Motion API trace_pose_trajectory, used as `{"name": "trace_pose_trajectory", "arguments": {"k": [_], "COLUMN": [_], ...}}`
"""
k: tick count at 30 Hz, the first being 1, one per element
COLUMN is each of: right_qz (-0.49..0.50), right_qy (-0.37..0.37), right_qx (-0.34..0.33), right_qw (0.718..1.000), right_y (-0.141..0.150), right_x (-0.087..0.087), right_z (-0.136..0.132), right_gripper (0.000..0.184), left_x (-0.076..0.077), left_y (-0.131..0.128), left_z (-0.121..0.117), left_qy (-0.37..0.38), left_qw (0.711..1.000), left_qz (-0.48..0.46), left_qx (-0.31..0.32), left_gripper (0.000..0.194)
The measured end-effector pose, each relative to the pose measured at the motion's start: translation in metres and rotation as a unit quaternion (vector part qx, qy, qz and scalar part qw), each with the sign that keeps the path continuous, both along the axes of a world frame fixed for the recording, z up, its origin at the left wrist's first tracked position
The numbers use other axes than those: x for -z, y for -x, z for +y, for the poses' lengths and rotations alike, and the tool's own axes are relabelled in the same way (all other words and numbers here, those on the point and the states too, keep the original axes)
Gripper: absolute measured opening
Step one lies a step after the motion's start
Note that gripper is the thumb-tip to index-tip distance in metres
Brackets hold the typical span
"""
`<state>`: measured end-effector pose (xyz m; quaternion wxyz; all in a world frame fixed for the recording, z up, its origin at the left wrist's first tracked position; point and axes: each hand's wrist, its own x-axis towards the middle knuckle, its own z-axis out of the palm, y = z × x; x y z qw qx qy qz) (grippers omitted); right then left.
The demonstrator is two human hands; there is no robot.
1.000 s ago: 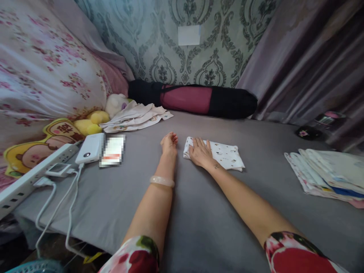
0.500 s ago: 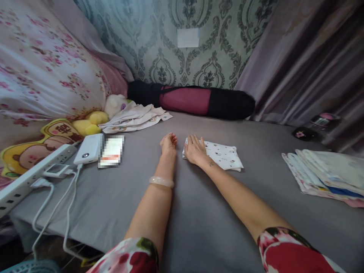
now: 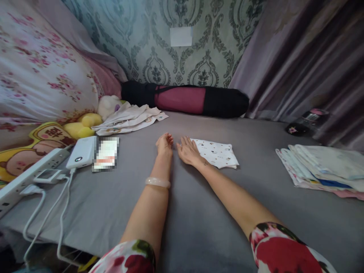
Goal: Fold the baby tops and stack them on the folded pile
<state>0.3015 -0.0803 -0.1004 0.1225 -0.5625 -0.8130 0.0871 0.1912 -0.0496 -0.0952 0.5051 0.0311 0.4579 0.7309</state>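
Observation:
A folded white cloth (image 3: pixel 217 152) with small dark prints lies flat on the grey sheet in front of me. My right hand (image 3: pixel 188 151) rests palm down at its left edge, fingers stretched out and covering part of that edge. Just left of it, my left hand (image 3: pixel 165 144) lies turned on its side on the sheet, apart from the cloth. Its fingers are curled in, and I see nothing in them. A pale bangle (image 3: pixel 157 182) circles my left forearm.
A stack of folded cloths (image 3: pixel 324 168) lies at right, a dark bottle (image 3: pixel 305 123) behind it. A long black and maroon bag (image 3: pixel 182 99) lines the wall. Left are a crumpled cloth (image 3: pixel 131 118), plush toys (image 3: pixel 82 125), a white power bank (image 3: pixel 82 152) and a power strip (image 3: pixel 34 174).
My right hand has slid left, from on top of the folded cloth to its left edge. The view has shifted slightly to the right. My left hand stays curled on the sheet.

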Motion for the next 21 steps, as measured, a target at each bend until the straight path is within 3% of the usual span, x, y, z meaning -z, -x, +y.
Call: {"name": "trace_pose_trajectory", "arguments": {"k": [5,8,15,21], "right_qz": [-0.027,-0.047,-0.039,-0.023], "right_qy": [-0.057,-0.042,-0.047,-0.027], "right_qx": [0.042,0.056,0.064,0.047], "right_qw": [0.997,0.996,0.996,0.998], "right_y": [-0.029,-0.042,-0.044,-0.052], "right_x": [-0.004,0.000,0.008,0.003], "right_z": [-0.005,-0.007,-0.006,-0.006], "right_gripper": [0.059,0.058,0.056,0.057], "left_x": [0.001,0.002,0.001,0.002], "left_y": [-0.001,-0.001,-0.001,0.000], "left_z": [0.001,0.001,0.002,0.001], "left_qy": [0.002,0.002,0.011,0.015], "left_qw": [1.000,1.000,1.000,0.999], "left_qz": [0.008,0.014,0.015,0.028], "left_qx": [-0.002,0.000,0.002,0.006], "left_gripper": [0.009,0.009,0.010,0.008]}}
